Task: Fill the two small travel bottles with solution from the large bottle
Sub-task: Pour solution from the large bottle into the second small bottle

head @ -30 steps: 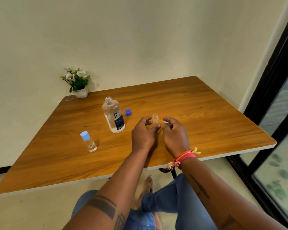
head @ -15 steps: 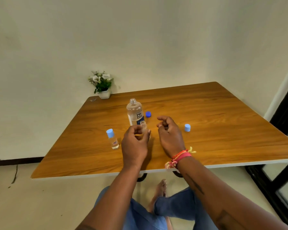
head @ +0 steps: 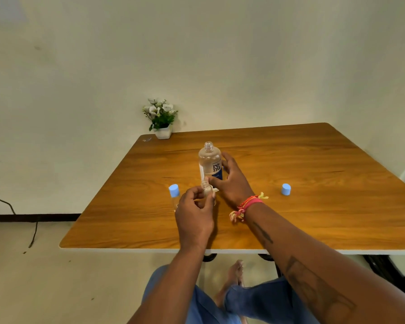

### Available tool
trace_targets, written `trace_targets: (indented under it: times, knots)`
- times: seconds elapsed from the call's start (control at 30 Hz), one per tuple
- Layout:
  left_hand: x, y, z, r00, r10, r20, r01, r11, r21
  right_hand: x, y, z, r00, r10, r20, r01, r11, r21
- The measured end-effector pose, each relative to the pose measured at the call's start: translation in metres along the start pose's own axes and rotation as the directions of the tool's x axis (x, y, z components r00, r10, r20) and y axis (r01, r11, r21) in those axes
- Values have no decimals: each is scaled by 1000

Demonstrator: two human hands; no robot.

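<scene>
The large clear bottle [head: 210, 163] with a blue and white label stands uncapped in the middle of the wooden table [head: 313, 206]. My right hand [head: 232, 181] wraps around its lower right side, thumb at the front and fingers behind. My left hand [head: 195, 206] holds a small uncapped clear travel bottle [head: 206, 187] upright just in front of the large one. The second small travel bottle [head: 174, 195], with its light blue cap on, stands to the left of my left hand. A loose light blue cap [head: 286, 189] lies on the table to the right.
A small white pot of flowers [head: 161, 119] sits at the table's far left corner by the wall. A dark cable [head: 0, 197] runs along the floor at the left. The table's near edge is just in front of my knees.
My right hand moved from open air beside the small bottle onto the large bottle. My left hand kept the small bottle, now a little nearer. The camera view shifted left and up.
</scene>
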State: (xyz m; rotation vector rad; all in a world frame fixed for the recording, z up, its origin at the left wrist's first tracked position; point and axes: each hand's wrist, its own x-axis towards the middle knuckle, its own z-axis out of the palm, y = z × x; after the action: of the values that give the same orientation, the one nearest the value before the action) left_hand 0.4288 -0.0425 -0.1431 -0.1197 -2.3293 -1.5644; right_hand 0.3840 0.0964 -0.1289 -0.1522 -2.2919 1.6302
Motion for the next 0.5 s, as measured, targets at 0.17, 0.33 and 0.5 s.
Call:
trace_targets:
  times: [0.17,0.33,0.5]
  knots:
    - [-2,-3,3,1000,18,10,-18,1000,25,3,-1,2,998,-62,-24,61,997,-38]
    - [-6,3,-1,999,44,28,-45,999,22,-18,-6,-16,991,-96,-89,86,990,-110]
    - [-15,20,-12,995,77,62,-78,997,18,-52,-25,-60,983,-152,-99,133,975,-177]
